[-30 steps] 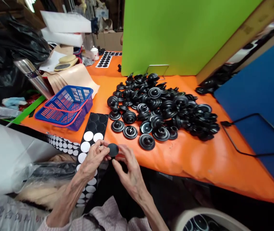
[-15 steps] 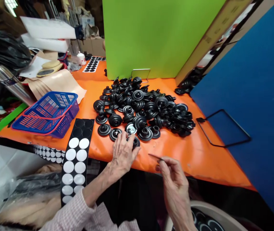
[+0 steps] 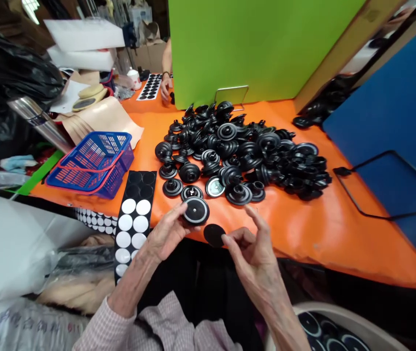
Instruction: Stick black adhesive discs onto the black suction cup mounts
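Note:
My left hand grips a round black disc-shaped part by its rim, its flat face with a pale ring turned up. Between thumb and finger of my right hand is a thin round black sticker, just right of and below the part, apart from it. Beyond my hands lies a heap of similar black round parts on the orange tabletop. A black sticker sheet hangs over the table edge by my left hand, with rows of white circles where stickers are gone.
A blue plastic basket stands on the left. Upright green and blue boards with wire stands border the heap. A tub holding black discs is at lower right. Another person's hand shows behind the green board.
My left hand has lifted a black round part off the table and tipped its flat face up. The right hand has turned the sticker flat and brought it closer. The view has shifted.

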`<move>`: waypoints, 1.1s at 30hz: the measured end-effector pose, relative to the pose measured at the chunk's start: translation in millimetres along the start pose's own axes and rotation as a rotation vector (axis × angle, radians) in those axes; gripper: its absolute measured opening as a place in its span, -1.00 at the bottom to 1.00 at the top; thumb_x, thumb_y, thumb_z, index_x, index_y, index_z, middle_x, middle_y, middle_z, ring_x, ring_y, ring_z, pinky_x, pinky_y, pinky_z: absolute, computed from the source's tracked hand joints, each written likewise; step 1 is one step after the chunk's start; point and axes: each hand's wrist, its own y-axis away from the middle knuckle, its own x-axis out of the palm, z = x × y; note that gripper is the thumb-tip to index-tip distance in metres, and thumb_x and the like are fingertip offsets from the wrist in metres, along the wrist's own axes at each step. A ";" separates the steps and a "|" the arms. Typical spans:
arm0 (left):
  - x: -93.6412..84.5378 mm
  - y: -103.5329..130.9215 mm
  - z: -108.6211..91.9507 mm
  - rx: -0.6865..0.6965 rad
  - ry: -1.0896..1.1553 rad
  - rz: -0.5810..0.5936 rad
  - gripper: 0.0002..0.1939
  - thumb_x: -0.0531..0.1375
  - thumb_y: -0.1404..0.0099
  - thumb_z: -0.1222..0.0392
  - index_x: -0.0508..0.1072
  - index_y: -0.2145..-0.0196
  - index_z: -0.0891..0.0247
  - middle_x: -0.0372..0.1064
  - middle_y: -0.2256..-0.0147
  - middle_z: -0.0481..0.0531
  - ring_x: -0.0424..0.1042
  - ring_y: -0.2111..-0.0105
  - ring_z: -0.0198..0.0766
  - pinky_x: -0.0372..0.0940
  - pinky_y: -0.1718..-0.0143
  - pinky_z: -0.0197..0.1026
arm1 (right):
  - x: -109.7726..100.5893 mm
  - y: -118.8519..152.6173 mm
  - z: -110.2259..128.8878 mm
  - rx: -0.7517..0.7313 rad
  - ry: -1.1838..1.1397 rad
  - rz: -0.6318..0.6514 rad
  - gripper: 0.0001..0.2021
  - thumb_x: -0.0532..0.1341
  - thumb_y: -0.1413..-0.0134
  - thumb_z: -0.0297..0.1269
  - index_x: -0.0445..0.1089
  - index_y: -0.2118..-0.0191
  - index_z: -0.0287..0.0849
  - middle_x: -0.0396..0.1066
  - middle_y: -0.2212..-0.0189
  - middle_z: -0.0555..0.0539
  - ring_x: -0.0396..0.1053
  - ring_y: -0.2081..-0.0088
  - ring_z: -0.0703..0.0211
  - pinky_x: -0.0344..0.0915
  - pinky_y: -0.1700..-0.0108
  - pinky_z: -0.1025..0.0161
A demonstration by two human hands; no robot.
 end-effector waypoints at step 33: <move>-14.9 24.4 6.9 0.044 -0.189 0.043 -0.54 0.28 -0.12 0.30 0.48 -0.01 0.19 0.43 0.01 0.09 0.48 0.16 -0.15 0.42 0.12 -0.08 | 61.9 -10.1 1.0 0.186 -0.261 -0.161 -0.78 0.28 0.03 -0.09 0.40 0.43 -0.16 0.28 0.27 -0.03 0.32 0.22 0.16 0.28 0.14 0.17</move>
